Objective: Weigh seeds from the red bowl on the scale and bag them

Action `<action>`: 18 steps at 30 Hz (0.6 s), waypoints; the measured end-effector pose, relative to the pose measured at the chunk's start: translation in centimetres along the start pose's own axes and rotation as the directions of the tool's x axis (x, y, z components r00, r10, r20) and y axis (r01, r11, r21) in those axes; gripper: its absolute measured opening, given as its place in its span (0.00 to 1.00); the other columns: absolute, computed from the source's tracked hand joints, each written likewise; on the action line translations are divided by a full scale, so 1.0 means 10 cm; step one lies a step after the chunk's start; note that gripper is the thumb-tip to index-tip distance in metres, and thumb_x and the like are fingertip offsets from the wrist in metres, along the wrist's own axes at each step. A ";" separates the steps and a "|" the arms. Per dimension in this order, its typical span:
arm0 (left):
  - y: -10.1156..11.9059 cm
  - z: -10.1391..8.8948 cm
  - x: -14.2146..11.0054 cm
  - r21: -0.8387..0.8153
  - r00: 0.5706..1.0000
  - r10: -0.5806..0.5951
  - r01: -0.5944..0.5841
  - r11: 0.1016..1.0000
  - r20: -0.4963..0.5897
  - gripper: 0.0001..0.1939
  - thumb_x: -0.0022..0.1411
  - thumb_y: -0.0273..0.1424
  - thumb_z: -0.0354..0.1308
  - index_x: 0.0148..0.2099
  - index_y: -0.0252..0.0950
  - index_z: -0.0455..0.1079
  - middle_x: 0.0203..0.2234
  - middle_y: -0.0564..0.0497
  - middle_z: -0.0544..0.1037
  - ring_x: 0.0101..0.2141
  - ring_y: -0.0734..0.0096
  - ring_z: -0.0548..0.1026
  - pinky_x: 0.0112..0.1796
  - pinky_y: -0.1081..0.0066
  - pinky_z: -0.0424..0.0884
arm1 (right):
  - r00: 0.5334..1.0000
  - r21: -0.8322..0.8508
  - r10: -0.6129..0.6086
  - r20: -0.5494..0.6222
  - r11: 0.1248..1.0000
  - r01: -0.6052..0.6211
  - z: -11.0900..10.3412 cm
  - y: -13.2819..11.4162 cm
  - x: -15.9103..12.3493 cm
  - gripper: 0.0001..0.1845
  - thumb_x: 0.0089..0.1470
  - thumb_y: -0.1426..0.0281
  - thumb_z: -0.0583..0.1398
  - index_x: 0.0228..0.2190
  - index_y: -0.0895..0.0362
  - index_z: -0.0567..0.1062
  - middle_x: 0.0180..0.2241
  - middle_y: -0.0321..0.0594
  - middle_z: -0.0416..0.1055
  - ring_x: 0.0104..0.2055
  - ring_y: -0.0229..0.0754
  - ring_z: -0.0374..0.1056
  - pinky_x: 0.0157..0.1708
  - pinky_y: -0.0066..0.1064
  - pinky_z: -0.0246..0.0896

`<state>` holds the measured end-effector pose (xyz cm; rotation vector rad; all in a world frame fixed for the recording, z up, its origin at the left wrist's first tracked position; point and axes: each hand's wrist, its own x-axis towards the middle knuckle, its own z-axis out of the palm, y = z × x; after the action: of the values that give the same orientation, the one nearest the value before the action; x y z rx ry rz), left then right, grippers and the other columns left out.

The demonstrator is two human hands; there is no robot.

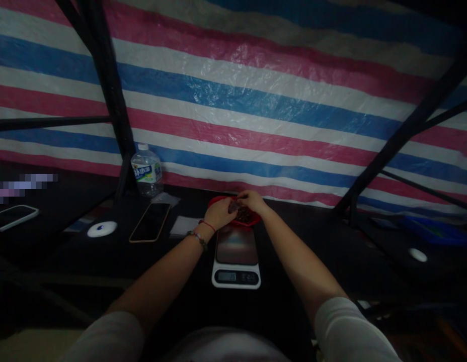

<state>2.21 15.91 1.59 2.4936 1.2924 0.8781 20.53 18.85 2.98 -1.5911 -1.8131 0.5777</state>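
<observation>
Both my hands meet over a red tray (255, 219) that holds a heap of small dark brown pieces (244, 215). My left hand (219, 213), with a red cord and a beaded bracelet at the wrist, reaches over the tray's left side, its fingers pinched together. Above the heap, my right hand (251, 201) has bent fingers drawn close to the left fingertips. Whatever is between the fingers is too small and dark to make out. Just in front of the tray lies a white kitchen scale (236, 282) with a dark weighing plate and a lit display.
Left of the scale are white sheets or bags (182, 227), a phone (150, 222) and a white oval object (101, 229). A clear bottle (146, 171) stands behind them. Black metal bars (105, 70) rise before a striped plastic sheet (248, 105). A blue tray (437, 231) lies far right.
</observation>
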 end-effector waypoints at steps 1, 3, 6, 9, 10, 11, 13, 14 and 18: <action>-0.02 0.03 -0.01 0.013 1.000 -0.021 0.021 1.000 -0.001 0.15 0.59 0.39 0.55 0.45 0.36 0.69 0.37 0.46 0.78 0.37 0.64 0.76 0.37 0.70 0.69 | 1.000 0.011 -0.012 -0.009 1.000 0.012 0.00 -0.02 0.00 0.10 0.47 0.74 0.63 0.34 0.60 0.79 0.27 0.38 0.76 0.25 0.35 0.69 0.25 0.22 0.61; -0.06 0.09 -0.05 0.025 0.999 -0.043 0.043 0.999 -0.006 0.16 0.60 0.40 0.55 0.47 0.37 0.69 0.38 0.46 0.78 0.38 0.64 0.76 0.37 0.70 0.69 | 0.998 0.021 -0.055 -0.013 0.998 0.055 0.00 -0.08 -0.01 0.09 0.48 0.73 0.62 0.34 0.59 0.79 0.28 0.38 0.76 0.26 0.35 0.69 0.26 0.23 0.62; -0.10 0.13 -0.09 0.024 0.999 -0.029 0.029 0.999 -0.029 0.17 0.60 0.39 0.54 0.49 0.38 0.68 0.39 0.46 0.78 0.39 0.64 0.76 0.38 0.69 0.69 | 0.990 0.004 -0.139 0.012 0.990 0.139 0.02 -0.18 -0.04 0.09 0.48 0.74 0.63 0.34 0.59 0.79 0.30 0.38 0.77 0.29 0.36 0.71 0.30 0.25 0.64; -0.12 0.14 -0.09 0.024 0.999 -0.017 0.018 1.000 -0.036 0.17 0.61 0.39 0.54 0.50 0.38 0.67 0.40 0.46 0.77 0.39 0.64 0.75 0.39 0.69 0.69 | 0.983 -0.089 -0.180 0.027 0.979 0.182 0.04 -0.26 -0.08 0.09 0.47 0.74 0.63 0.34 0.58 0.80 0.32 0.38 0.77 0.33 0.38 0.72 0.35 0.27 0.64; -0.13 0.14 -0.09 0.026 0.999 -0.020 0.021 0.999 -0.034 0.17 0.61 0.39 0.53 0.50 0.38 0.67 0.40 0.46 0.77 0.39 0.64 0.75 0.39 0.69 0.69 | 0.982 -0.129 -0.185 0.032 0.974 0.188 0.05 -0.29 -0.09 0.09 0.47 0.74 0.63 0.34 0.57 0.80 0.32 0.38 0.78 0.34 0.39 0.72 0.36 0.27 0.64; -0.13 0.14 -0.09 0.028 0.999 -0.023 0.024 0.999 -0.029 0.17 0.61 0.39 0.53 0.50 0.38 0.67 0.40 0.46 0.77 0.39 0.63 0.76 0.39 0.69 0.69 | 0.981 -0.162 -0.190 0.046 0.967 0.195 0.06 -0.30 -0.10 0.09 0.47 0.74 0.63 0.34 0.57 0.80 0.33 0.38 0.78 0.35 0.39 0.72 0.37 0.28 0.64; -0.15 0.14 -0.09 0.031 0.999 -0.027 0.027 0.999 -0.021 0.17 0.61 0.39 0.53 0.50 0.37 0.68 0.39 0.46 0.77 0.38 0.63 0.76 0.38 0.69 0.69 | 0.977 -0.207 -0.191 0.094 0.956 0.207 0.06 -0.34 -0.11 0.10 0.47 0.75 0.63 0.35 0.56 0.80 0.34 0.38 0.78 0.36 0.40 0.72 0.38 0.27 0.64; -0.15 0.15 -0.10 0.032 0.999 -0.029 0.029 0.999 -0.020 0.18 0.61 0.39 0.53 0.50 0.37 0.68 0.39 0.46 0.78 0.38 0.63 0.76 0.38 0.68 0.69 | 0.974 -0.226 -0.190 0.123 0.950 0.214 0.06 -0.35 -0.11 0.11 0.47 0.75 0.63 0.35 0.56 0.80 0.35 0.38 0.78 0.36 0.40 0.72 0.38 0.27 0.64; -0.17 0.17 -0.11 0.020 0.998 -0.044 0.045 0.999 -0.033 0.18 0.60 0.39 0.54 0.50 0.37 0.68 0.39 0.46 0.78 0.39 0.61 0.76 0.38 0.67 0.70 | 0.962 -0.335 -0.180 0.208 0.911 0.242 0.03 -0.43 -0.08 0.12 0.47 0.74 0.63 0.37 0.55 0.80 0.36 0.39 0.78 0.38 0.41 0.72 0.39 0.27 0.63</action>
<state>1.61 16.18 -0.93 2.4663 1.3687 0.9034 17.37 17.34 5.56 -1.5788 -2.2927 0.3019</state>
